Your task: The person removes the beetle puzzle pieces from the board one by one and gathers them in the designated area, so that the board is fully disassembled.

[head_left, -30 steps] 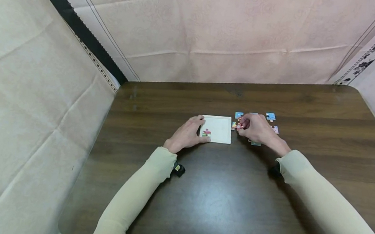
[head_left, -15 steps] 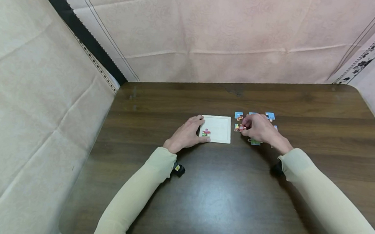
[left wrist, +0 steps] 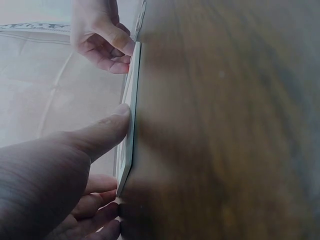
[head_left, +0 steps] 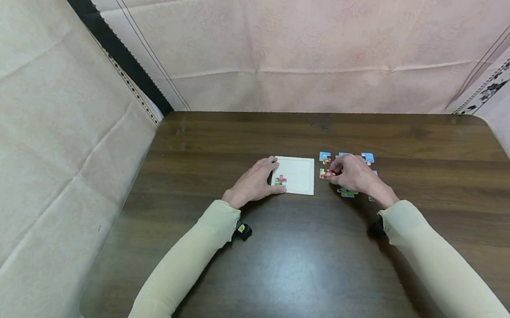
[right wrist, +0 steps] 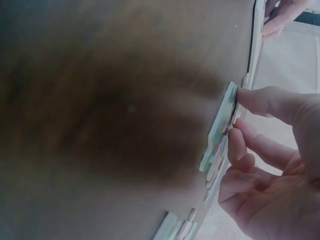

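In the head view a square white puzzle board (head_left: 299, 173) lies on the brown table, with one pink-and-green puzzle piece (head_left: 280, 181) in its lower left corner. My left hand (head_left: 254, 181) holds the board by its left side, thumb at the near edge and fingers at the left edge. Just right of the board, my right hand (head_left: 355, 174) pinches a red-and-yellow puzzle piece (head_left: 325, 174) between thumb and fingers, low over the table. The right hand partly covers that piece and others behind it. In the left wrist view the board (left wrist: 129, 125) appears edge-on under my thumb.
Loose pieces surround the right hand: a blue piece (head_left: 324, 156) at its far left, another blue piece (head_left: 367, 157) at the far right, and a green piece (head_left: 347, 193) on the near side. The wooden table (head_left: 241, 283) ends at light cloth (head_left: 295, 53) hangings.
The right hand has shifted slightly right and nearer with the red-and-yellow puzzle piece, away from the board's edge. In the last half second it barely moves. My left hand and the board stay put.
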The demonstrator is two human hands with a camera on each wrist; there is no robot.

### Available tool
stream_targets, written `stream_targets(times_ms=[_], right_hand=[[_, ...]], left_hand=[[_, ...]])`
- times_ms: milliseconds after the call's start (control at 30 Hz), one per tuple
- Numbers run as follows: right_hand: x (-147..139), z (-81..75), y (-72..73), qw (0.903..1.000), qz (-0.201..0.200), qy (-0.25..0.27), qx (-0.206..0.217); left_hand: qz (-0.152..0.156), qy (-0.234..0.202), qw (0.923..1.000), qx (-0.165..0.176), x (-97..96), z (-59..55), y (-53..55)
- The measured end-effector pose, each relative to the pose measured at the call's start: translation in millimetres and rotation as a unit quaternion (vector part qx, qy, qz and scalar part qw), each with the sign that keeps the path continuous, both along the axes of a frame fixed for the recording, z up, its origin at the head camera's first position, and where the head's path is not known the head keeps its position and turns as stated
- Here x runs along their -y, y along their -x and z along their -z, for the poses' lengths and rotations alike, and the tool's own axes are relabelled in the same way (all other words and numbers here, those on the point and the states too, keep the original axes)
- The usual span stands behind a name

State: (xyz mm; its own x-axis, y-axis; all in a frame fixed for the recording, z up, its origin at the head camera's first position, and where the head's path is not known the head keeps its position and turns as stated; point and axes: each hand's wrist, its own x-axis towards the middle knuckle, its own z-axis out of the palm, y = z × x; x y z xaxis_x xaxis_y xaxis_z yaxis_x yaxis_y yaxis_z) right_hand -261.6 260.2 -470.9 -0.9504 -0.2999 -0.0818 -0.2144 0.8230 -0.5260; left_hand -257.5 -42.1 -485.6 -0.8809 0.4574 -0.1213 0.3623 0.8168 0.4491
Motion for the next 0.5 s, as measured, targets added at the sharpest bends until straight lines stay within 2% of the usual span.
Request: stream_targets(times_ms=[200, 500], right_hand=[[0.1, -1.4, -1.4, 1.0, 0.001, 0.004, 0.004], [6.3, 0.3, -3.7, 0.9997, 0.002, 0.02, -0.014]], left_hand=[[0.005, 0.005, 1.0, -0.003, 0.3, 0.9, 0.3], [0.002, 0.005, 1.0, 0.0, 0.3, 0.5, 0.7]])
